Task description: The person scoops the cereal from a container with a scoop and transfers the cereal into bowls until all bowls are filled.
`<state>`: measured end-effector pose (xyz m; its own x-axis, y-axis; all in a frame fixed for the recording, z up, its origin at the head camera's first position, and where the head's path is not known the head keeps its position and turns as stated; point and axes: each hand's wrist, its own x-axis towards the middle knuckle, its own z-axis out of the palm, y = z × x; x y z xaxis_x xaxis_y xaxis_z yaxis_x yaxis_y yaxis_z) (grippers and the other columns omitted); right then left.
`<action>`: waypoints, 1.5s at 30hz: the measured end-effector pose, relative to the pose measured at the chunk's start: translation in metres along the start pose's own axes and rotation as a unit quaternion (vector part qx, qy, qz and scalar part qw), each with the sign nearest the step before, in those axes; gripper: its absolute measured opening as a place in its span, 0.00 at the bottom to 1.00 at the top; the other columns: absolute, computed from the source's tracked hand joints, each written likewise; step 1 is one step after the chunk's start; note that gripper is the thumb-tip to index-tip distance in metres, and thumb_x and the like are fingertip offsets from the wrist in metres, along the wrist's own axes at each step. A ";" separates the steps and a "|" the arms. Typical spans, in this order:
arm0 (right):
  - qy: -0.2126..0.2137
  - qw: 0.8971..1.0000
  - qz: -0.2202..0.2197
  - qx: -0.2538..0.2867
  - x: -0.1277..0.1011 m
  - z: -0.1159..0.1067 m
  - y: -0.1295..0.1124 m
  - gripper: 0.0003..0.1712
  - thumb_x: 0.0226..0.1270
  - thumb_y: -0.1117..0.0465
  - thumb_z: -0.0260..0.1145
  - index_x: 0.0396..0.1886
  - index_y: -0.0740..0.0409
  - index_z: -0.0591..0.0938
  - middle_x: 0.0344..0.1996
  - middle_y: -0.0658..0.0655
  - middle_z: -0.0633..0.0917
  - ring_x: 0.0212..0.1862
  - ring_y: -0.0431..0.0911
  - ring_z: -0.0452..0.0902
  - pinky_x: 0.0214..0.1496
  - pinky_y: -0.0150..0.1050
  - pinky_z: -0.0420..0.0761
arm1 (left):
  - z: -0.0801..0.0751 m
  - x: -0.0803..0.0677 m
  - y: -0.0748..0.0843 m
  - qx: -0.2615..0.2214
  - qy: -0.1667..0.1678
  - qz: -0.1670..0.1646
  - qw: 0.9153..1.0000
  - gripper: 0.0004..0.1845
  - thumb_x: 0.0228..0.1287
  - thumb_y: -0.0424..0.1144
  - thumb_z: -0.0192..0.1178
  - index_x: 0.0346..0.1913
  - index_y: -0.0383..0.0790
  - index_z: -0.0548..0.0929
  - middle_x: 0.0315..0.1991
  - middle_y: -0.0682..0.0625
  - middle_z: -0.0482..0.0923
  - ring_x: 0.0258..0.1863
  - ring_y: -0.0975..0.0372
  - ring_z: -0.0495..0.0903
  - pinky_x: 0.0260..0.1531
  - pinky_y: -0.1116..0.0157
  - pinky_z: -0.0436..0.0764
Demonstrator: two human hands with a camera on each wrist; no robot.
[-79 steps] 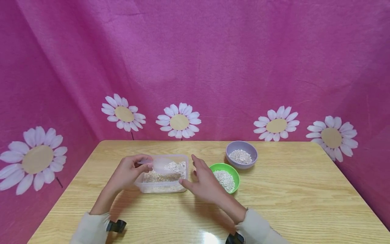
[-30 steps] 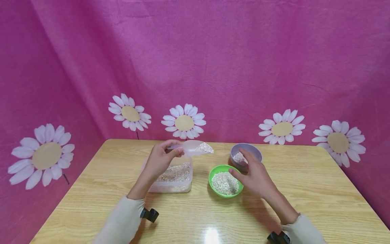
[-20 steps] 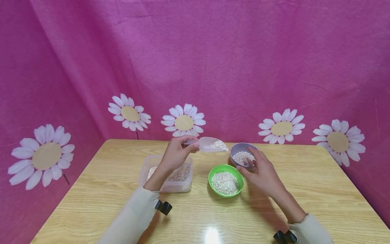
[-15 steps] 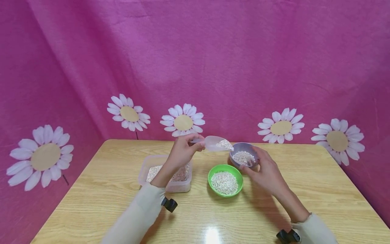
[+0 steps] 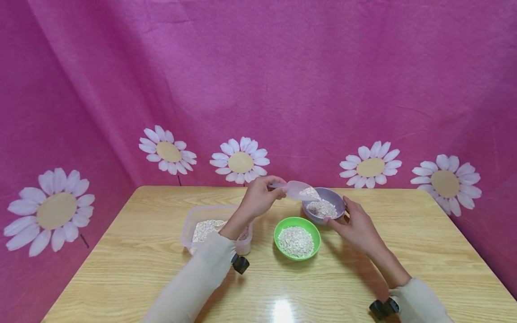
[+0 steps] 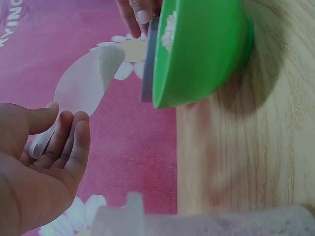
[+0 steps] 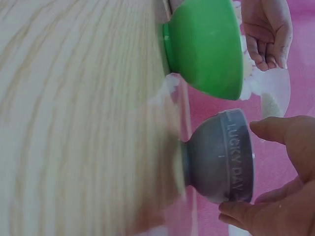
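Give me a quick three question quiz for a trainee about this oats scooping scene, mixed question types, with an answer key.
1. True or false: the left hand holds the scoop over the green bowl.
2. Which hand steadies the purple bowl? A. left B. right C. neither
3. Fill in: the clear tub of oats sits on the table to the ____ of the green bowl, seen from the head view.

Key:
1. False; the scoop is over the purple bowl.
2. B; the right hand touches its side.
3. Left.
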<state>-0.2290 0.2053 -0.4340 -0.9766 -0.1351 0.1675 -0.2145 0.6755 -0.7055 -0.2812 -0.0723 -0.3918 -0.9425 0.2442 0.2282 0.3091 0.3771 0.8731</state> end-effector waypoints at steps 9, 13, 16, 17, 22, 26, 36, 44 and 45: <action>-0.040 0.997 0.037 0.050 0.004 0.006 0.012 0.56 0.77 0.52 0.72 0.82 0.81 0.49 0.77 0.83 0.63 0.75 0.75 0.69 0.72 0.62 0.76 | 0.013 0.015 0.002 0.105 -0.032 0.029 0.994 0.08 0.76 0.37 0.68 0.50 0.36 0.90 0.38 0.45 0.92 0.36 0.64 0.85 0.36 0.70 0.79; -0.042 0.997 0.043 0.055 0.005 0.007 0.014 0.57 0.77 0.51 0.71 0.83 0.79 0.48 0.78 0.82 0.62 0.76 0.74 0.68 0.73 0.61 0.75 | 0.014 0.024 0.012 0.169 -0.057 0.057 0.982 0.09 0.76 0.36 0.67 0.51 0.35 0.91 0.42 0.45 0.93 0.37 0.63 0.85 0.38 0.70 0.80; -0.041 0.997 0.041 0.058 0.007 0.007 0.014 0.56 0.77 0.52 0.71 0.83 0.79 0.49 0.78 0.82 0.63 0.76 0.73 0.68 0.73 0.60 0.75 | 0.011 0.030 0.023 0.200 -0.071 0.073 0.974 0.11 0.76 0.36 0.66 0.53 0.34 0.90 0.46 0.44 0.92 0.39 0.61 0.85 0.38 0.70 0.81; -0.040 0.997 0.039 0.060 0.007 0.007 0.014 0.56 0.77 0.52 0.71 0.83 0.79 0.49 0.78 0.82 0.63 0.76 0.74 0.68 0.73 0.60 0.75 | 0.010 0.032 0.026 0.210 -0.073 0.078 0.972 0.11 0.76 0.36 0.66 0.53 0.34 0.90 0.47 0.43 0.92 0.40 0.61 0.85 0.38 0.70 0.81; -0.040 0.997 0.036 0.054 0.008 0.005 0.013 0.57 0.76 0.53 0.72 0.82 0.82 0.48 0.77 0.84 0.63 0.74 0.75 0.69 0.71 0.62 0.76 | 0.004 0.035 0.041 0.236 -0.079 0.093 0.964 0.11 0.77 0.37 0.66 0.53 0.34 0.90 0.47 0.43 0.93 0.39 0.61 0.86 0.37 0.71 0.80; -0.045 0.997 0.042 0.051 0.008 0.005 0.013 0.57 0.77 0.52 0.72 0.82 0.82 0.48 0.77 0.84 0.62 0.74 0.76 0.69 0.71 0.62 0.76 | 0.000 0.033 0.047 0.237 -0.078 0.096 0.964 0.12 0.76 0.37 0.66 0.54 0.34 0.90 0.46 0.43 0.93 0.36 0.63 0.83 0.34 0.73 0.76; -0.045 0.997 0.043 0.050 0.007 0.005 0.012 0.57 0.76 0.53 0.72 0.82 0.81 0.48 0.77 0.84 0.63 0.74 0.75 0.69 0.71 0.61 0.77 | -0.002 0.028 0.044 0.220 -0.078 0.088 0.968 0.12 0.78 0.37 0.65 0.55 0.35 0.90 0.49 0.43 0.92 0.42 0.60 0.87 0.40 0.69 0.81; -0.038 0.997 0.047 0.038 0.006 0.002 0.010 0.58 0.75 0.52 0.73 0.82 0.81 0.48 0.78 0.85 0.61 0.77 0.76 0.65 0.72 0.62 0.75 | -0.010 0.017 0.036 0.171 -0.053 0.077 0.981 0.10 0.77 0.37 0.67 0.53 0.35 0.90 0.45 0.43 0.92 0.42 0.58 0.89 0.40 0.68 0.83; -0.030 0.998 0.046 0.031 0.005 0.001 0.009 0.58 0.75 0.52 0.73 0.82 0.81 0.49 0.77 0.84 0.61 0.76 0.77 0.65 0.72 0.63 0.75 | -0.012 0.014 0.034 0.160 -0.047 0.071 0.983 0.10 0.76 0.37 0.67 0.53 0.36 0.90 0.44 0.44 0.92 0.42 0.58 0.89 0.40 0.68 0.83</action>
<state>-0.2357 0.2102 -0.4398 -0.9911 -0.1191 0.0595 -0.1225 0.6416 -0.7571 -0.2857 -0.0668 -0.3535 -0.8754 0.3906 0.2848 0.4756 0.5906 0.6519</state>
